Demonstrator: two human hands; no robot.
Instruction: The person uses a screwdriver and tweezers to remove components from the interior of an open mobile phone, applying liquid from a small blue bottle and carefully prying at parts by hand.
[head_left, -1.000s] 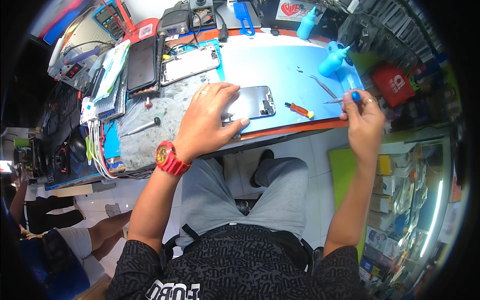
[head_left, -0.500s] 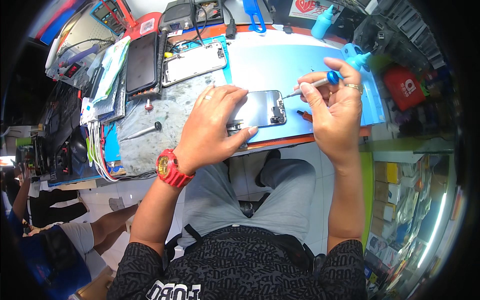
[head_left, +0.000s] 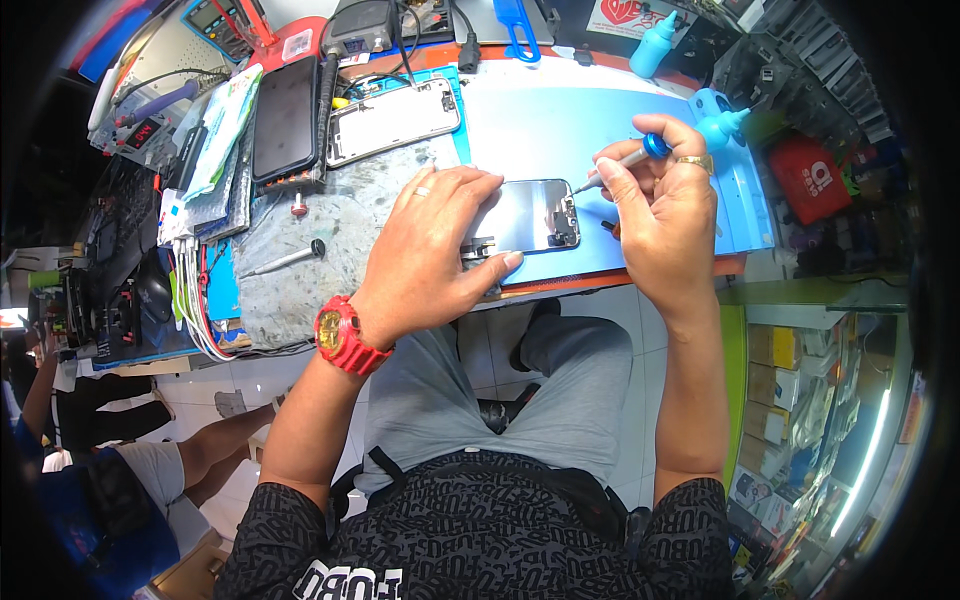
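Observation:
A phone screen assembly point(head_left: 530, 215), its metal back side up, lies on the blue mat point(head_left: 540, 120). Across its left end spreads my left hand point(head_left: 425, 228), thumb at the near edge and fingers at the far edge, gripping it. In my right hand point(head_left: 665, 210) is a slim precision screwdriver point(head_left: 620, 165) with a blue cap. Its tip meets or hovers just over the small parts at the screen's right end; I cannot tell which. Partly hidden behind the right hand, a small dark and orange tool point(head_left: 610, 229) rests on the mat.
Left of the mat are a white-backed phone frame point(head_left: 395, 122), a dark phone point(head_left: 286, 130) and another screwdriver point(head_left: 288, 258). Light-blue bottles point(head_left: 655, 48) stand at the back right. A blue pry tool point(head_left: 515, 30) lies at the back. Another person point(head_left: 160, 470) is at the lower left.
The view has shifted slightly. The screwdriver stays at the screen's right end, its handle tilted a little differently. My left hand keeps its hold on the screen.

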